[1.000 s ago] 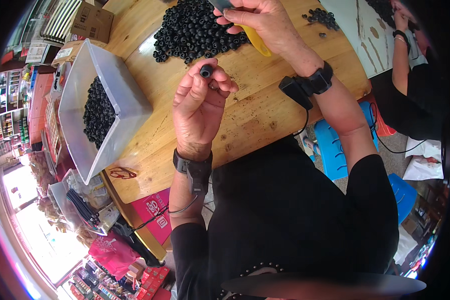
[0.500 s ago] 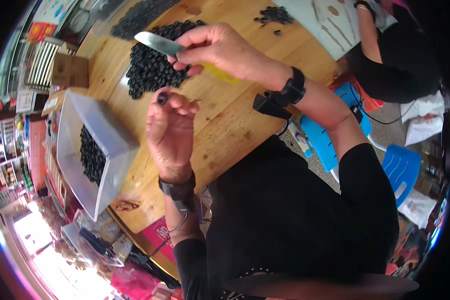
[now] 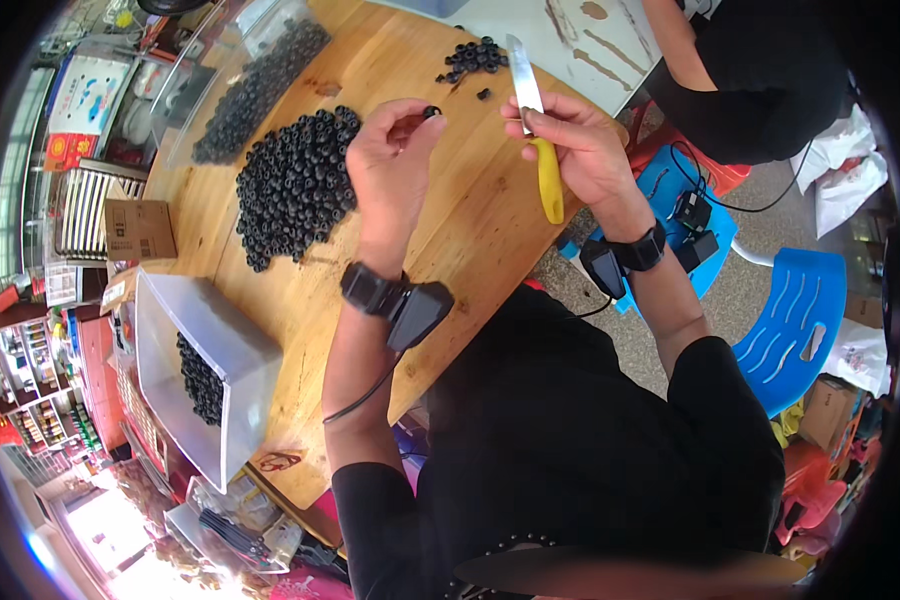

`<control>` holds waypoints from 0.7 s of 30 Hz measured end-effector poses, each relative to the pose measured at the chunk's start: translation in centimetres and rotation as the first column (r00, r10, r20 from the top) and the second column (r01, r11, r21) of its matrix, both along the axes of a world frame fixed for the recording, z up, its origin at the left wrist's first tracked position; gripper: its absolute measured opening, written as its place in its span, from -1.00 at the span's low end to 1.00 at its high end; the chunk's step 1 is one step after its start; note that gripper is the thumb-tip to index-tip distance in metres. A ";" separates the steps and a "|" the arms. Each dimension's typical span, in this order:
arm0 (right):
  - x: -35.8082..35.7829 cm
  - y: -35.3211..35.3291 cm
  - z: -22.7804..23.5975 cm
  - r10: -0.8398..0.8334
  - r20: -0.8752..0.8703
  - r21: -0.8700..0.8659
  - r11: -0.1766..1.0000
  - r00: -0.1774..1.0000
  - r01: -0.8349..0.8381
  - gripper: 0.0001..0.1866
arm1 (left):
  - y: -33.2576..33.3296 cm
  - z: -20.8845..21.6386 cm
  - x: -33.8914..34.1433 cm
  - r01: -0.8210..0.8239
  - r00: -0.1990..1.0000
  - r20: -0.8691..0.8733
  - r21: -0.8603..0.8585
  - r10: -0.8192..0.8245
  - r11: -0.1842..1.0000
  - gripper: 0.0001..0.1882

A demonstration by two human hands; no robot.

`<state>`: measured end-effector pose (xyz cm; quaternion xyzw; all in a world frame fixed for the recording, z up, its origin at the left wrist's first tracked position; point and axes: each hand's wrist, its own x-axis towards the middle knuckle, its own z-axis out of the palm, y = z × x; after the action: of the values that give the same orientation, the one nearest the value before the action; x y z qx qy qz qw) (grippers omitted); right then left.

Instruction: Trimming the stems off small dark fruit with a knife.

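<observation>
1. The person's left hand [image 3: 395,155] is raised over the table, its thumb and fingers closed on one small black piece [image 3: 431,112].
2. The right hand [image 3: 585,150] grips a knife [image 3: 548,185] by its yellow handle, blade pointing away from the body; blade and black piece are apart.
3. On the wooden table [image 3: 460,215], a large pile of black pieces [image 3: 295,190] lies just left of the left hand; a smaller cluster [image 3: 473,58] lies beyond the hands, near the table's far edge.
4. A clear tub [image 3: 250,350] at the left and a clear bin beyond the pile both hold more such pieces.
5. A cardboard box [image 3: 138,228] behind the tub bears dark printed marks.
6. Farther back, a white panel [image 3: 90,90] carries blue shapes, and a red panel [image 3: 68,151] below it has yellow designs.
7. Labels on the shelf bottles are too small to read.
</observation>
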<state>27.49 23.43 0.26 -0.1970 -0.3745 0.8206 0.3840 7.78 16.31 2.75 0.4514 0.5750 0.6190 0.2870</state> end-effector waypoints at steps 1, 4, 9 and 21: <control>0.5 0.4 -0.4 -0.010 -0.005 0.001 1.000 1.000 0.010 -0.72 | 1.2 -0.7 0.2 0.010 1.000 -0.005 0.001 -0.010 1.000 -0.80; 1.1 1.1 -2.0 -0.106 -0.052 -0.091 0.991 0.993 0.101 -0.72 | 4.2 -1.8 0.8 -0.124 0.843 -0.524 0.037 0.125 0.992 -0.79; 1.0 0.9 -2.7 -0.192 -0.126 -0.071 0.980 0.973 0.184 -0.72 | 7.9 -4.4 1.1 -0.121 0.743 -0.658 0.053 0.126 0.991 -0.78; 1.1 1.0 -2.3 -0.198 -0.104 -0.100 0.977 0.975 0.188 -0.70 | 9.7 -5.1 1.6 -0.061 0.803 -0.591 0.048 0.078 0.997 -0.65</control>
<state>28.61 24.43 -2.08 -0.2026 -0.2938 0.8054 0.4733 9.33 26.01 -2.39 0.6044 0.6437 0.4650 0.0644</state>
